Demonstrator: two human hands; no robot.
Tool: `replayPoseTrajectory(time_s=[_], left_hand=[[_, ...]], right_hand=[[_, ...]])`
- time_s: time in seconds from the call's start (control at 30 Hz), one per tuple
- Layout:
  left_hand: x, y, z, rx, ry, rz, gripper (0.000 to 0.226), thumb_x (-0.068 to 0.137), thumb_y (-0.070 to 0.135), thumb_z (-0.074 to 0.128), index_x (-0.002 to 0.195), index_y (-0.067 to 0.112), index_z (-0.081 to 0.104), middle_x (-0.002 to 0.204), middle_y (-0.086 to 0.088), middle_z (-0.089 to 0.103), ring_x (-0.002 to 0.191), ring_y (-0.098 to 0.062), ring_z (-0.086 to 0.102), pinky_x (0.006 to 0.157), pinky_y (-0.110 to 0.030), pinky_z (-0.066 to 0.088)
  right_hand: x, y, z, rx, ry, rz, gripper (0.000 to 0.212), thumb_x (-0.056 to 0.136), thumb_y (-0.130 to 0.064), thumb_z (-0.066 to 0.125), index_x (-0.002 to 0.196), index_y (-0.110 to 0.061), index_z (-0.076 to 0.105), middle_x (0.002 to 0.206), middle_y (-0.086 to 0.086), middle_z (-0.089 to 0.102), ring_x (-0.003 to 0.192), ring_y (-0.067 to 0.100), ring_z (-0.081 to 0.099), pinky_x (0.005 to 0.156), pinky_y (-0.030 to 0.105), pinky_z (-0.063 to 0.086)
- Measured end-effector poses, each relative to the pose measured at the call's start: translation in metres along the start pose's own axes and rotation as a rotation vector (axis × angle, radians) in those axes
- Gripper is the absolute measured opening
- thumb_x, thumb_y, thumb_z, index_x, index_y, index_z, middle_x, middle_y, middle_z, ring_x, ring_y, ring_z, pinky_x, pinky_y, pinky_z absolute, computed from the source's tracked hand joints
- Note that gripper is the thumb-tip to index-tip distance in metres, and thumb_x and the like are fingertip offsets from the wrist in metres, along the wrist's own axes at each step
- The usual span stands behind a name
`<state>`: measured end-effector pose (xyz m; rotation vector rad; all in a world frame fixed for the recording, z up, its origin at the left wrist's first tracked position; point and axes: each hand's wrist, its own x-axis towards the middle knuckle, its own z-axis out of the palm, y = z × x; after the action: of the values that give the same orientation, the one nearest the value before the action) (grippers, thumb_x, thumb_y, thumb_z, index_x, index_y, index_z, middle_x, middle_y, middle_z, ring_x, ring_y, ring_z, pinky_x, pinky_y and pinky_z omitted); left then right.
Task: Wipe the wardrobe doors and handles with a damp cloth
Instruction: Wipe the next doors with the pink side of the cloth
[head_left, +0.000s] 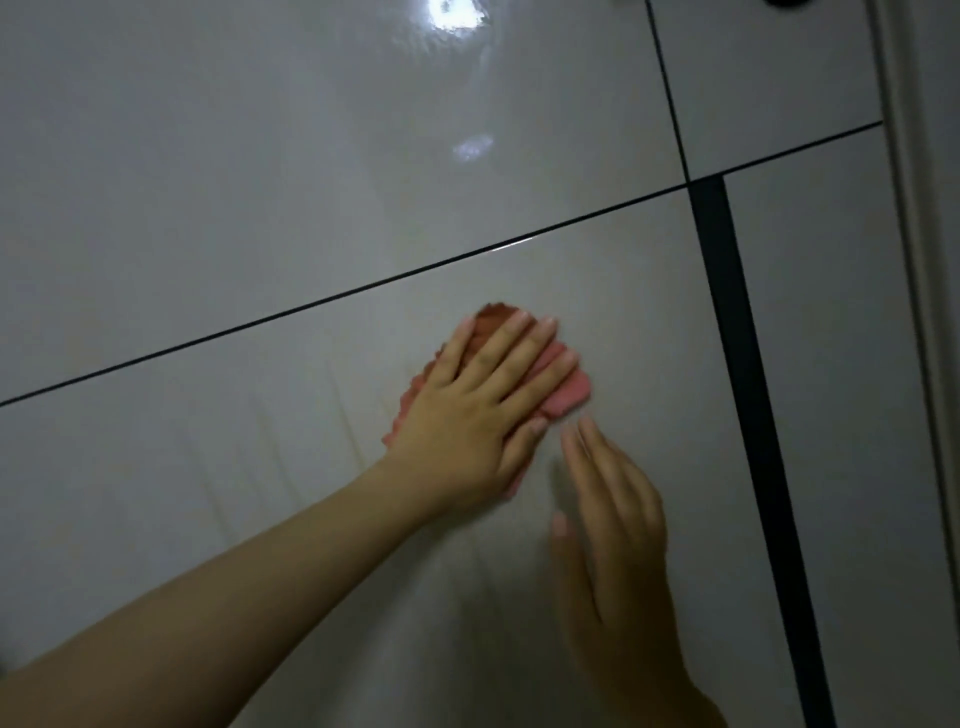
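Note:
A glossy white wardrobe door fills the view. My left hand reaches in from the lower left and lies flat on a pink cloth, pressing it against the door just below a horizontal seam. The cloth shows past my fingertips and along the edge of my palm. My right hand comes up from the bottom, blurred, fingers pointing up, close to or on the door just right of the cloth, holding nothing. A black vertical handle strip runs down the door's right edge.
An upper door panel above the seam shows bright light reflections. More white panels lie to the right of the black strip. A dark round object peeks in at the top edge. A pale frame borders the far right.

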<state>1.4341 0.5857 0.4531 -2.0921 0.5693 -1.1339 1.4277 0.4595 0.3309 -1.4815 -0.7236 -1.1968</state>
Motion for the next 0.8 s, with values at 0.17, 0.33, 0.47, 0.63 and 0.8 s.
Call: replayPoseTrajectory(time_s=[0.17, 0.33, 0.47, 0.63, 0.8], left_hand=[[-0.006, -0.008, -0.020, -0.564, 0.150, -0.226, 0.056, 0.093, 0.009, 0.042, 0.148, 0.010, 0.030, 0.151, -0.002, 0.033, 0.142, -0.011, 0.026, 0.120, -0.029, 0.010], [-0.018, -0.016, -0.036, -0.865, 0.326, -0.448, 0.056, 0.094, 0.000, 0.036, 0.146, 0.017, 0.027, 0.149, 0.000, 0.039, 0.137, -0.006, 0.038, 0.116, -0.026, 0.026], [-0.034, -0.028, -0.029, -0.511, 0.388, -0.495, 0.053, 0.090, 0.011, 0.036, 0.143, 0.007, 0.040, 0.146, -0.006, 0.043, 0.137, -0.010, 0.033, 0.120, -0.033, 0.012], [-0.035, -0.036, -0.029, -0.221, 0.342, -0.553, 0.056, 0.087, 0.017, 0.043, 0.143, 0.008, 0.041, 0.150, -0.011, 0.039, 0.142, -0.019, 0.029, 0.119, -0.044, -0.002], [-0.023, -0.036, -0.025, -0.177, 0.377, -0.649, 0.060, 0.087, 0.019, 0.042, 0.146, 0.008, 0.036, 0.150, -0.010, 0.039, 0.142, -0.020, 0.028, 0.116, -0.045, -0.003]], right_hand=[[0.033, -0.018, 0.022, 0.277, -0.077, 0.029, 0.046, 0.098, -0.020, 0.031, 0.144, -0.020, 0.027, 0.149, -0.017, 0.029, 0.139, -0.006, 0.023, 0.112, 0.013, 0.021], [0.061, -0.024, 0.049, 0.282, -0.163, 0.156, 0.048, 0.099, -0.031, 0.025, 0.143, -0.038, 0.007, 0.153, -0.019, 0.011, 0.145, 0.003, 0.011, 0.119, 0.027, 0.015], [0.081, -0.024, 0.078, -0.232, -0.090, 0.017, 0.058, 0.097, -0.039, 0.017, 0.146, -0.014, -0.002, 0.154, -0.003, -0.007, 0.143, 0.007, -0.012, 0.116, 0.023, -0.009], [0.175, 0.012, 0.048, -0.484, 0.043, -0.012, 0.069, 0.096, -0.045, 0.014, 0.149, -0.002, 0.003, 0.158, 0.018, 0.003, 0.147, 0.028, 0.000, 0.118, 0.034, -0.006], [0.137, 0.015, 0.057, -0.548, -0.048, -0.269, 0.065, 0.097, -0.039, 0.027, 0.148, 0.000, 0.020, 0.155, 0.021, 0.015, 0.146, 0.032, 0.011, 0.119, 0.044, 0.008]])
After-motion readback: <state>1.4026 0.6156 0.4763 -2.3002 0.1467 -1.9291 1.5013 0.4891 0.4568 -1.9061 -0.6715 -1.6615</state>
